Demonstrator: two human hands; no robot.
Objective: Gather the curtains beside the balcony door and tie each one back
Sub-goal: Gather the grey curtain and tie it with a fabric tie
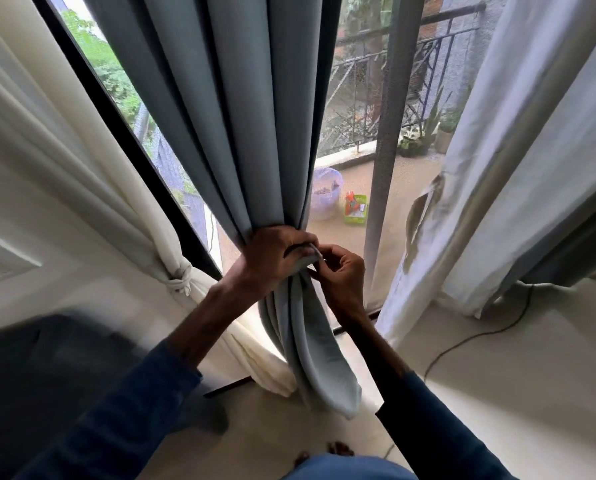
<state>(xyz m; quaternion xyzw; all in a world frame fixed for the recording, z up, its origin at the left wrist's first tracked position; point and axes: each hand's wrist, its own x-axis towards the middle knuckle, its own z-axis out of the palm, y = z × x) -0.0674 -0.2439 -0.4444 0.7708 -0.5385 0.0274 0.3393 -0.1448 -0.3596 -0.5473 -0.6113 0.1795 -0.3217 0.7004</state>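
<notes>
A grey-blue curtain (241, 109) hangs in the middle, bunched into tight folds. My left hand (272, 258) grips the gathered bunch at waist height. My right hand (341, 275) pinches a thin tie or a fold of fabric right beside my left fingers; which one I cannot tell. Below the hands the curtain's tail (321, 362) hangs loose to the floor. A cream curtain (92, 188) at the left is tied back with a knotted cream band (182, 278). At the right a white curtain (518, 161) hangs loose.
The balcony door's dark frame (123, 133) runs diagonally at left, a grey upright (386, 133) stands behind my hands. Outside are a plastic tub (324, 199), a green box (355, 209) and potted plants (428, 133). A thin cable (463, 341) lies on the floor at right. A wall switch (2, 261) is at left.
</notes>
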